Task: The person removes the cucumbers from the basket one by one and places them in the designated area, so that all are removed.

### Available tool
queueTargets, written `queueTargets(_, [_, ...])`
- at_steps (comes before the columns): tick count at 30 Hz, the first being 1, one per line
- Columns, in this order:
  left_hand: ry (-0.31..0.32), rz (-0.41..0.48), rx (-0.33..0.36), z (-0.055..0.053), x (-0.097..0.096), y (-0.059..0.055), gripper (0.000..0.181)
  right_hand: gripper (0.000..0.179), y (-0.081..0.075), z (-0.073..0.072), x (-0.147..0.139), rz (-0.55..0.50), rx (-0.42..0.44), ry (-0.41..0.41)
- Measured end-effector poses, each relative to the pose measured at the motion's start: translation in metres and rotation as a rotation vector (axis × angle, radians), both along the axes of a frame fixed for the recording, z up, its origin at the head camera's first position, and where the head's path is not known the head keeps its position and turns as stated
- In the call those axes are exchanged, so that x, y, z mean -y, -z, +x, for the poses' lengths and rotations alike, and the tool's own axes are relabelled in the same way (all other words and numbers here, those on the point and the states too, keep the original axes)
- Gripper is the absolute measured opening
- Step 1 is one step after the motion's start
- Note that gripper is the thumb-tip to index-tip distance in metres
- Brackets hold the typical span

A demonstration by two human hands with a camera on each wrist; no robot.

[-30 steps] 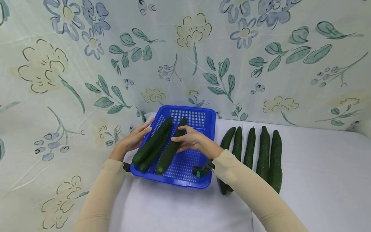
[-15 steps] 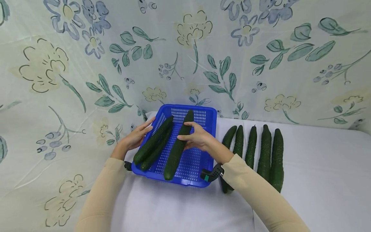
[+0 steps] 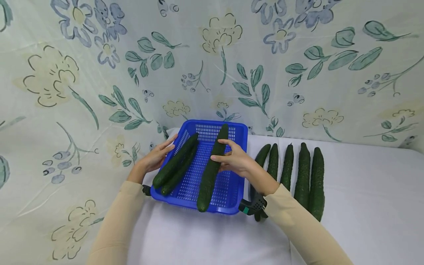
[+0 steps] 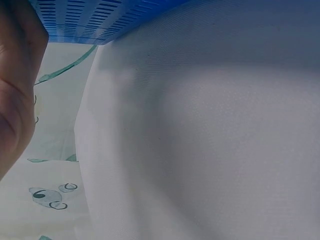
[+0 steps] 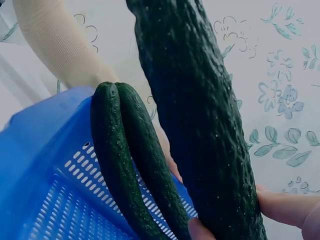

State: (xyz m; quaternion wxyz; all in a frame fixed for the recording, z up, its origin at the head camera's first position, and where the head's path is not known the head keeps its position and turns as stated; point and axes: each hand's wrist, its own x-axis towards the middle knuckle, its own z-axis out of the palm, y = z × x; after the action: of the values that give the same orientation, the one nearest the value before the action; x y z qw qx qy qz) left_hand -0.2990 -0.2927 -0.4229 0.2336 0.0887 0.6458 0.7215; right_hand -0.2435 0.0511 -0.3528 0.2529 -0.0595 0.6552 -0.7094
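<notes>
My right hand (image 3: 236,160) grips a long dark-green cucumber (image 3: 209,180) between thumb and fingers, above the right half of a blue plastic basket (image 3: 243,147). In the right wrist view this cucumber (image 5: 192,115) shows a bumpy skin and appears raised above the basket's floor. Two more cucumbers (image 3: 175,162) lie side by side along the basket's left wall, slanting. My left hand (image 3: 155,156) rests against the outside of that left wall, fingers extended along the rim. Only part of the left hand (image 4: 17,85) shows in the left wrist view, beneath the basket's slotted side (image 4: 85,22).
Right of the basket, several cucumbers (image 3: 302,176) lie in a row on the white-covered table (image 3: 364,184); my right forearm partly covers them. A flower-patterned cloth (image 3: 198,66) hangs behind the table and along its left side.
My right hand has lifted the cucumber from beside the other two and carried it right across the basket. The left hand stays at the basket's left side.
</notes>
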Motion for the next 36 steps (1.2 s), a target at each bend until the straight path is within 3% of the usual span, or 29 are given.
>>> queueTargets(9, [0.003, -0.010, 0.017, 0.001, -0.001, -0.005, 0.055, 0.078, -0.003, 0.006, -0.022, 0.004, -0.030, -0.005])
queueTargets(36, [0.013, -0.038, -0.041, -0.001, 0.002, 0.002, 0.054, 0.081, 0.000, 0.013, -0.083, 0.085, -0.102, 0.027])
